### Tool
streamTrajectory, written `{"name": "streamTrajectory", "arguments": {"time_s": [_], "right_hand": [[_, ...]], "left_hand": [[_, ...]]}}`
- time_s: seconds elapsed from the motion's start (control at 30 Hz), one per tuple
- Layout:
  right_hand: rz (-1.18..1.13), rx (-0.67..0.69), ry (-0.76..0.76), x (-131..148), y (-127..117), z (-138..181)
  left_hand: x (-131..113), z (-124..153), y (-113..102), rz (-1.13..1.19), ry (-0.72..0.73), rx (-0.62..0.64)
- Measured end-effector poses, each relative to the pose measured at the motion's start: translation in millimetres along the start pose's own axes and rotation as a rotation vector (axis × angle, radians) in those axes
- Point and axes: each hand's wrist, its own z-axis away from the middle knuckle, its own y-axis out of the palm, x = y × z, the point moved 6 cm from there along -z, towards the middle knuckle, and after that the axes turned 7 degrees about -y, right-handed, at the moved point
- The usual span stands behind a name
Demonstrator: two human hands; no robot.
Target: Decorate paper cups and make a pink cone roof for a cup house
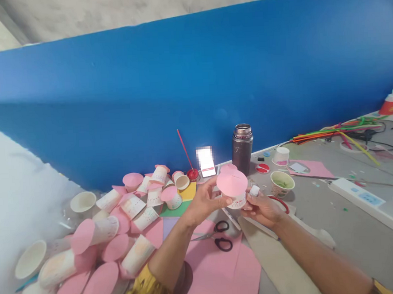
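Note:
My left hand (203,201) grips a paper cup (237,201) from its left side. A pink paper cone (232,182) caps the cup. My right hand (262,207) is curled under the cup's right side and holds a small white glue stick (254,190) between its fingers. Both hands hover above the table, over pink paper sheets (220,269) and black-handled scissors (220,235).
A heap of cups with pink cone lids (122,231) fills the left. A dark steel flask (242,147), a phone (207,166), a green-stained cup (282,184) and a white cup (281,156) stand behind. Coloured straws (342,131) and a power strip (362,195) lie right.

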Motion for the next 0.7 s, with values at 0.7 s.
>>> {"name": "streamTrajectory", "arguments": {"time_s": [0.7], "right_hand": [[1.061, -0.373, -0.616, 64, -2, 17]], "left_hand": [[46, -2, -11, -0.49, 0.065, -0.376]]}}
